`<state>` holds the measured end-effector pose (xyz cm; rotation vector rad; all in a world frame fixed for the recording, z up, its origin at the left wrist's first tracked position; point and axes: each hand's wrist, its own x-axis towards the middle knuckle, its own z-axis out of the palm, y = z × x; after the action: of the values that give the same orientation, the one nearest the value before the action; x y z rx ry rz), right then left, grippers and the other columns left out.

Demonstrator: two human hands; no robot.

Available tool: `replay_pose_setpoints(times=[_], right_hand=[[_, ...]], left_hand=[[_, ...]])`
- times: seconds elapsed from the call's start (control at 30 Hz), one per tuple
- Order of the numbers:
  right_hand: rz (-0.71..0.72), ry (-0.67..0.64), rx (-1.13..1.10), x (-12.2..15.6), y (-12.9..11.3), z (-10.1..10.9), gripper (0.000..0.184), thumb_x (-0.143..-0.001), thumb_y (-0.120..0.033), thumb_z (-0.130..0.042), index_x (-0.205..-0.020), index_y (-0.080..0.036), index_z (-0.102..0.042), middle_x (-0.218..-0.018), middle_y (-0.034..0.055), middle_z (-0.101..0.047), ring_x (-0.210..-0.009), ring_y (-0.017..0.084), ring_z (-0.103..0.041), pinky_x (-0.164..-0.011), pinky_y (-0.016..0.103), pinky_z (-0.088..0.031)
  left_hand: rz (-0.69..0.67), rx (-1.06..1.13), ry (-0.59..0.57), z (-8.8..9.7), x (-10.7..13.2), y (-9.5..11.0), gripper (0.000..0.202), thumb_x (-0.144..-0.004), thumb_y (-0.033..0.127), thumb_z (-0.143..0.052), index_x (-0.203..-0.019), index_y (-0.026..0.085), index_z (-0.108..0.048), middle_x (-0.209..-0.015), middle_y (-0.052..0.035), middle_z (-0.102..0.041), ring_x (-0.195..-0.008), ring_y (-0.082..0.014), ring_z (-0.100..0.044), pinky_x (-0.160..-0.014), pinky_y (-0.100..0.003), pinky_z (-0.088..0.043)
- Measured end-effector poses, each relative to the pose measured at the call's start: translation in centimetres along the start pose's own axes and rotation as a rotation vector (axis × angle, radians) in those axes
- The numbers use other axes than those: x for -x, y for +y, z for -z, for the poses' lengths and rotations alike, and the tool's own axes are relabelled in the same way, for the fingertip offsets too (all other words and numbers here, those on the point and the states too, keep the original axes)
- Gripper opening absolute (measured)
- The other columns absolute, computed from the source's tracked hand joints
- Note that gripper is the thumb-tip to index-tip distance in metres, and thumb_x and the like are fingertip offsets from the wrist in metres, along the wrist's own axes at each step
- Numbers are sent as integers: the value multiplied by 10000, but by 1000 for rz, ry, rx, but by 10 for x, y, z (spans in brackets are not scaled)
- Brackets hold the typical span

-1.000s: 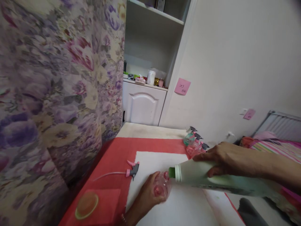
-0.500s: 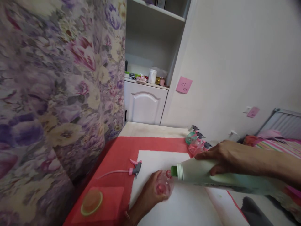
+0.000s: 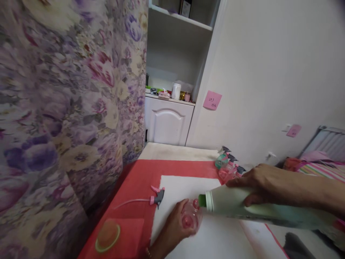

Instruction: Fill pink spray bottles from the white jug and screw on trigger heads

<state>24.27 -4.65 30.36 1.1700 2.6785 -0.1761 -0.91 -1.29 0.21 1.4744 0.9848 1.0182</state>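
Observation:
My left hand is wrapped round a small clear pink spray bottle without its spray head, tilted over a white sheet. From above, my right hand grips a large pale green bottle lying nearly level. The green spout at its mouth sits against or very near the neck of the pink bottle; any liquid passing between them cannot be made out. Left of the hands, a grey and pink spray head with a long thin tube lies on the red cover, its nozzle over the sheet's edge.
Several spray bottles stand at the table's far right. A round lid-like piece with a yellow-green rim lies at the lower left. The white sheet covers part of the red cloth. A floral curtain hangs along the left.
The whole view has shifted slightly, so everything appears a little lower and further right. Both hands keep their grips, and the two bottle mouths stay together.

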Motion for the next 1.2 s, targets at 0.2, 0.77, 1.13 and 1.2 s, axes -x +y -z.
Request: replay_pose_setpoints(times=[0.2,0.77,1.13,1.2], right_hand=[[28,23,4,0,2,-1,486,-898,-547,-536,-1296,-271,-575,-913,66,-736,-709,182,-676,-603,249,-426],[38,54,64,1,-6,5,465,-908,-535,-530,-1277,-261,-603,-847,56,-765,-707,206,-713,-588,253,-436],[31,33,57,1,-10,11,453,-917,-527,-520,-1269,-255,-609,-840,59,-734,-689,185,-686,-610,247,-450],[31,33,50,2,-10,12,450,-915,-526,-525,-1270,-262,-609,-850,57,-734,-694,183,-685,-615,246,-455]], left_hand=[[10,-40,-8,2,2,3,879,-516,72,-740,-1326,233,-438,-1408,-99,-503,-1296,-276,-472,-1075,-356,-404],[6,24,-14,1,2,4,849,-531,40,-733,-1315,247,-484,-1398,-91,-526,-1299,-289,-479,-1078,-374,-412],[17,27,-21,2,0,5,841,-548,96,-732,-1339,245,-488,-1436,-89,-510,-1343,-322,-437,-1121,-417,-365],[20,29,-27,3,1,7,842,-543,110,-741,-1337,254,-497,-1434,-83,-514,-1342,-330,-439,-1122,-425,-362]])
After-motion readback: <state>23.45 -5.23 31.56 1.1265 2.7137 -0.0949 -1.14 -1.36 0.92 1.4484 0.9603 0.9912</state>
